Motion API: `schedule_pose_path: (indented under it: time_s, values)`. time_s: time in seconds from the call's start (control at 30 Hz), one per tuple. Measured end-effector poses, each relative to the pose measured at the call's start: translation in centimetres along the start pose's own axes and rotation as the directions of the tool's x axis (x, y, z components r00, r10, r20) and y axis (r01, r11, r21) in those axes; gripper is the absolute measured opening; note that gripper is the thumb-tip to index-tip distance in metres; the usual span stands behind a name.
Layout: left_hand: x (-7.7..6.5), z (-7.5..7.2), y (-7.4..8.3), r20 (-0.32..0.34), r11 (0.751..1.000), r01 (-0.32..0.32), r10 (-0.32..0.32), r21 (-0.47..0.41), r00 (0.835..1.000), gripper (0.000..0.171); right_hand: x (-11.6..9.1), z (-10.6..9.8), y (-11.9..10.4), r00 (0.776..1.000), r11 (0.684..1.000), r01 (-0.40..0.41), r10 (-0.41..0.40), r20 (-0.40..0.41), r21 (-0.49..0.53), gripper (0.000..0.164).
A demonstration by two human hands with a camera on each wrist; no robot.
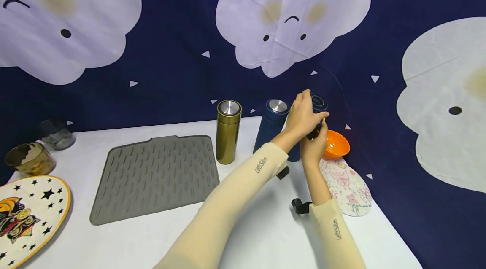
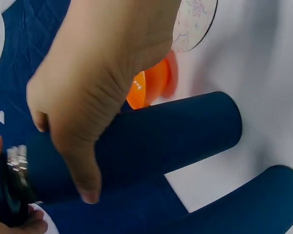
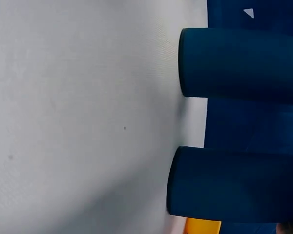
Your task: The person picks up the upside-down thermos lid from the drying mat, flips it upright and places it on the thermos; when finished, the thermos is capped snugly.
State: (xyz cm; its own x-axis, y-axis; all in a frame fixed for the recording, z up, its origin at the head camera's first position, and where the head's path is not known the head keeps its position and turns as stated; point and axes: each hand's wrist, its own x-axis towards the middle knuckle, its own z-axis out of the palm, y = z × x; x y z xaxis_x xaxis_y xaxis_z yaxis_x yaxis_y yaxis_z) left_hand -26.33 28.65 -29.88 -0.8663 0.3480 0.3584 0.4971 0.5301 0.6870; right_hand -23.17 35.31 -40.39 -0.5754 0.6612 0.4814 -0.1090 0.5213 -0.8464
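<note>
Blue flask point(image 2: 176, 139), flanked by bowl point(image 1: 338, 144), second flask point(image 1: 269, 127)

Diffuse light, apparently from above, brightens the head view evenly, whitening the table point(image 1: 114, 243), glinting on the steel lid point(image 1: 229, 108) of the gold bottle point(image 1: 226, 144) and in the orange bowl point(image 1: 337, 146), and leaving soft shadows below the sleeves point(image 1: 239, 201); wide-angle distortion stretches the plate point(image 1: 34, 218) at the left edge. The left wrist view is dimmer and soft, its blue bottle point(image 2: 176, 136) losing surface detail beside clipped highlights on a metallic band point(image 2: 18, 158). In the right wrist view, the greyed tabletop carries a broad, blurred diagonal shadow.
</note>
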Motion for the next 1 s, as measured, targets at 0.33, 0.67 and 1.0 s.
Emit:
schedule_pose_path:
  time_s: [0.33,0.67,1.0]
  values:
    - [-0.2,1.5,-0.6,0.069,0.998,-0.027,0.023,0.051,0.997,0.077,-0.1,-0.4,0.0,0.997,0.996,0.069,-0.07,-0.029,-0.051,0.048]
    - [-1.1,3.5,-2.3,-0.071,0.97,-0.137,0.126,-0.2,0.99,0.074,0.4,-0.7,0.2,0.998,0.994,0.058,-0.056,0.02,-0.089,0.044]
    - [-1.0,3.9,-3.7,-0.155,0.919,-0.205,0.161,-0.336,0.975,0.074,0.8,-1.1,0.8,0.995,0.996,0.085,-0.085,0.059,0.006,0.048]
